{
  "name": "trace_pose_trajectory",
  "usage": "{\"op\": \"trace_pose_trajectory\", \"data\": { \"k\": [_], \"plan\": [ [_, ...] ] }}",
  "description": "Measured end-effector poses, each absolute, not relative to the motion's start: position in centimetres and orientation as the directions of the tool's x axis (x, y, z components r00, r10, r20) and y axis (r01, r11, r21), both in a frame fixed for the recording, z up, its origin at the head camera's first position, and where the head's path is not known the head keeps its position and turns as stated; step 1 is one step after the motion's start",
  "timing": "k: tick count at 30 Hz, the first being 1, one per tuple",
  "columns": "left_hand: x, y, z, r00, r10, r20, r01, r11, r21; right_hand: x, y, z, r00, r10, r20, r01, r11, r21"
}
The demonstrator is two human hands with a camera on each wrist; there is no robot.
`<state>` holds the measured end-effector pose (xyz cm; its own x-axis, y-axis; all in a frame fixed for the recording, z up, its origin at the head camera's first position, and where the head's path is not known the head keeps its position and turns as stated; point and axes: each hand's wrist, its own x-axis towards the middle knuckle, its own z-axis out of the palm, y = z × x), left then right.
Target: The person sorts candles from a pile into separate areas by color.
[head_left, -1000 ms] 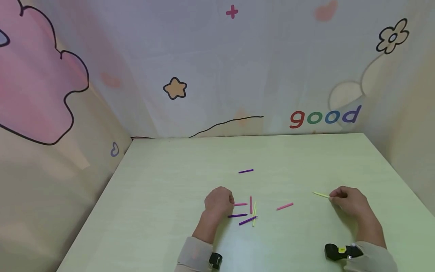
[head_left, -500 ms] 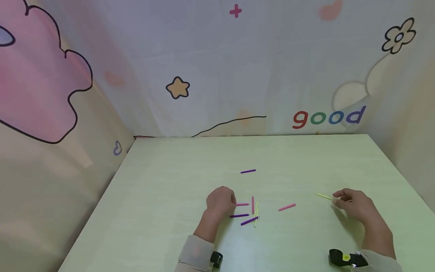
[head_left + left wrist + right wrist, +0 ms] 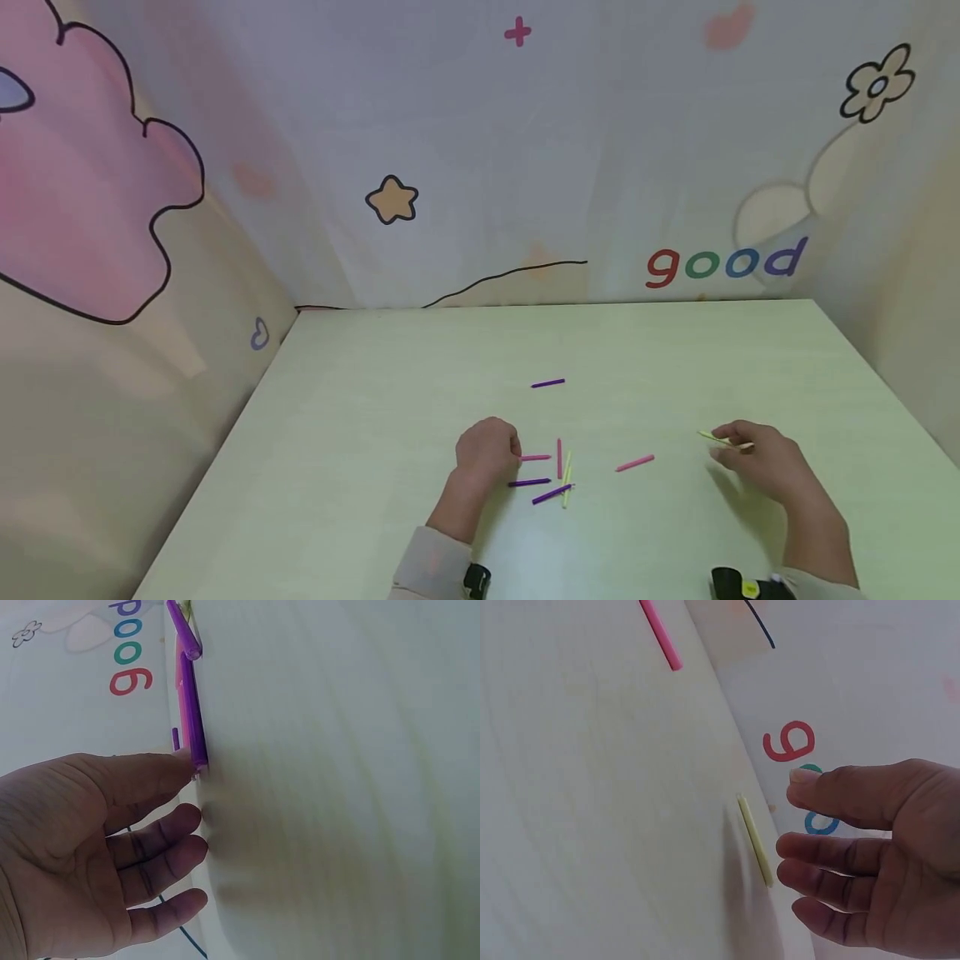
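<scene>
At the left end of a pink stick, my left hand pinches with thumb and index finger; the left wrist view shows the thumb there, the other fingers loosely apart. Just below lies a purple stick. Beside these are an upright-lying pink stick and a second purple stick across yellow sticks. On the right, my right hand is over a yellow stick. In the right wrist view, its fingers are spread near that yellow stick, with thumb and fingers apart.
A lone pink stick lies between the hands, and a purple stick lies farther back. The pale tabletop meets a printed backdrop at its far edge and left side.
My right hand drew back slightly from the yellow stick as its fingers loosened, then moved left over it. The left hand stays at the pink stick. The whole view shifts a little.
</scene>
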<state>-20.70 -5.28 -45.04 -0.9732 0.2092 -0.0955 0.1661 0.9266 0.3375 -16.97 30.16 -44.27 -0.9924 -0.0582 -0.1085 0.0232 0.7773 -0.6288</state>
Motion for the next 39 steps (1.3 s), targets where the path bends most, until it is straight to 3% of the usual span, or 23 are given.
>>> {"op": "trace_pose_trajectory", "data": {
  "k": [20, 39],
  "plan": [
    [-20.5, -5.4, -45.3, -0.969, 0.236, -0.074, 0.202, 0.927, 0.317, -17.3, 25.5, -45.1, -0.981, -0.172, -0.087, -0.054, 0.679, -0.732],
    [-20.6, -5.4, -45.2, -0.967, 0.238, -0.093, 0.198, 0.928, 0.314, -18.9, 23.6, -46.4, -0.958, -0.266, -0.107, -0.112, 0.69, -0.715]
  ]
}}
